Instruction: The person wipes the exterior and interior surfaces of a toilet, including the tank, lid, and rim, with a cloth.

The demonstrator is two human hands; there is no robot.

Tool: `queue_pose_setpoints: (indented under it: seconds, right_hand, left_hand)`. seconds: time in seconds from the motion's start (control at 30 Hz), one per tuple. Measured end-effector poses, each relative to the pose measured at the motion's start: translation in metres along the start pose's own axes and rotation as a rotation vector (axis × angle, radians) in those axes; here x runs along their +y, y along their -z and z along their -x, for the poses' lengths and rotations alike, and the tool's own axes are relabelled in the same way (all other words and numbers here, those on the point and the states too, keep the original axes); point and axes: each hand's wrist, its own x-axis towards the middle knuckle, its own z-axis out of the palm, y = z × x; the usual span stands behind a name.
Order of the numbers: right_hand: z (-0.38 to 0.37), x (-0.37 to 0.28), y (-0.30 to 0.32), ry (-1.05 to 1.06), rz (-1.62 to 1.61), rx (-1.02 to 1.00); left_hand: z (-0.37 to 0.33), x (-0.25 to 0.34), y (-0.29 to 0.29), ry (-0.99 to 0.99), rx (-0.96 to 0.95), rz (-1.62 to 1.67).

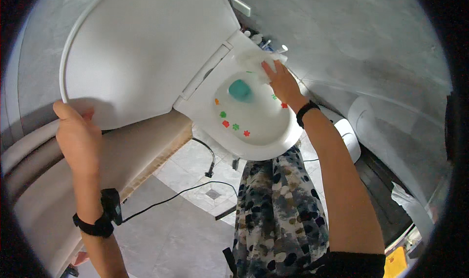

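Left hand [78,136] grips the one raised lid [141,48], right hand [282,82] presses one white cloth [254,60] on the bowl [264,136] rim, six flower stickers [235,126] inside, one cable [195,187] below

- One toilet bowl [273,131]
- One raised lid [141,48]
- One white cloth [251,60]
- Six flower-shaped stickers [225,123] visible inside the bowl
- Two hands: left [78,136], right [281,82]
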Motion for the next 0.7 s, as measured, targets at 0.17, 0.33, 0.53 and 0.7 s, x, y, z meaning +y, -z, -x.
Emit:
queue_pose_setpoints:
  seconds: [0.17,0.33,0.53,0.7]
  right_hand:
    - [0.037,0.011,0.001,-0.014,0.012,-0.082]
    - [0.082,0.026,0.0,-0.116,0.026,-0.144]
    - [0.139,0.019,-0.018,-0.151,-0.096,-0.146]
    - [0.172,0.005,-0.036,-0.145,-0.278,-0.215]
  left_hand:
    - [-0.001,0.0,0.01,-0.005,0.007,-0.036]
    - [-0.001,0.002,0.001,-0.012,0.039,-0.058]
    - [-0.001,-0.012,-0.009,-0.015,0.042,-0.021]
    - [-0.009,-0.032,0.0,-0.012,0.073,-0.108]
